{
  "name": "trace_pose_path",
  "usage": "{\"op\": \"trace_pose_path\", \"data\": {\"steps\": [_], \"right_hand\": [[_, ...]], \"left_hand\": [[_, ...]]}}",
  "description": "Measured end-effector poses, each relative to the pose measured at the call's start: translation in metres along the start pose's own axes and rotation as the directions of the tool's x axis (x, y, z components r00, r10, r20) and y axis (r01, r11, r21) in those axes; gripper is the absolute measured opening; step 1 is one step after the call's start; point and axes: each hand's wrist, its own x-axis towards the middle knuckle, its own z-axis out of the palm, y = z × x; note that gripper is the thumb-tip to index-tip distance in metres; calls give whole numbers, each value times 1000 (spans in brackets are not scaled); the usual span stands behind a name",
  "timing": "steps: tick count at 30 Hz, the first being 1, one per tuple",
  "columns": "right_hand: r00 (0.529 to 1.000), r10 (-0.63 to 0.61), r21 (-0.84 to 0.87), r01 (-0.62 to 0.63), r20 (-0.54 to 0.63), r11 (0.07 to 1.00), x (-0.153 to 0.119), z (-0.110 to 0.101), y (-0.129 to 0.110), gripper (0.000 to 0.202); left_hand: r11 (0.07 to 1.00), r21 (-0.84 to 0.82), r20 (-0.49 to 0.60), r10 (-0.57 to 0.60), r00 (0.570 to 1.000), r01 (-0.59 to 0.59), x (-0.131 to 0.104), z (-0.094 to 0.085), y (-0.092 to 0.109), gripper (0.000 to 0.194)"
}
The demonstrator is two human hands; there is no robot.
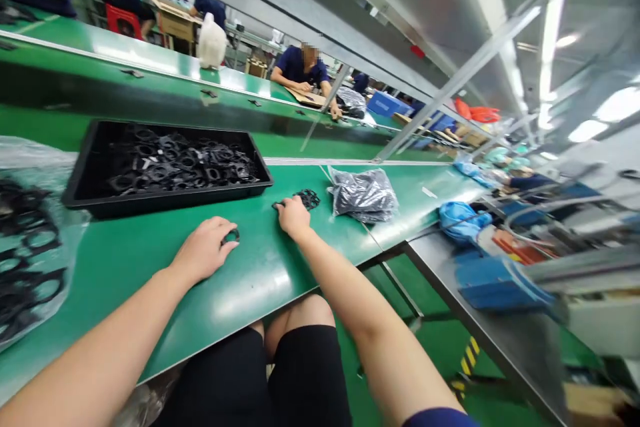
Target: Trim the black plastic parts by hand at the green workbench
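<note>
My left hand (207,250) rests low over the green tabletop (250,287), thumb and fingers closed around a small black ring-shaped part (231,235). Further right, my right hand (293,215) reaches forward, its fingers closed at a black piece whose end pokes out at the left; most of it is hidden. Just beyond those fingers lies a small pile of black ring-shaped parts (309,198). A black tray (165,203) full of similar parts stands behind my left hand. Right of the pile sits a clear plastic bag (365,195) packed with dark pieces.
At the far left lies an open plastic bag (75,227) of black ring parts. Behind the tray runs a green conveyor (165,83) carrying several spaced black pieces. A white jug (212,43) and a co-worker (300,70) are across it. A metal bench (480,320) adjoins at right.
</note>
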Motion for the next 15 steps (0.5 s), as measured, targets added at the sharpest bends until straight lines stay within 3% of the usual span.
{"op": "trace_pose_path", "data": {"steps": [5, 8, 12, 15], "right_hand": [[997, 37, 159, -47, 68, 986, 5, 4, -6, 15], [997, 3, 368, -30, 73, 930, 5, 8, -20, 13], [989, 11, 723, -116, 148, 681, -5, 29, -50, 19], [985, -25, 853, -136, 172, 505, -16, 46, -70, 13]], "left_hand": [[993, 122, 13, -7, 1000, 5, 4, 3, -8, 44], [983, 182, 6, 2, 1000, -3, 6, 3, -12, 43], [962, 248, -79, -95, 992, 112, 6, -3, -12, 40], [950, 236, -188, -164, 968, 207, 2, -10, -10, 37]]}}
